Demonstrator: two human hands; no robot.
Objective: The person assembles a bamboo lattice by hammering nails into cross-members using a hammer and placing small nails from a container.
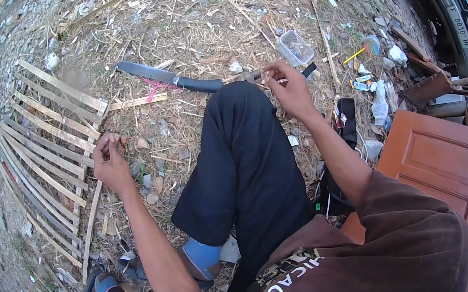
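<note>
My left hand point(111, 162) is closed in a pinch by the right edge of a frame of pale split-wood slats point(53, 131); whatever its fingertips hold is too small to name. Beyond my raised knee, my right hand point(289, 89) is closed around what looks like a hammer point(245, 77). Its dull head points left, partly behind the knee, and a dark handle end comes out on the right of the hand. Just left of it lies a machete point(155, 72) with a grey blade and black handle, near a short wooden strip point(138, 101).
Dry grass, stones and litter cover the ground. A clear plastic box point(295, 47) lies past my right hand. On the right are a brown panelled door point(443, 162), a rusty metal piece point(426, 88) and a parked vehicle point(456, 0). Long wooden strips point(322, 30) lie farther off.
</note>
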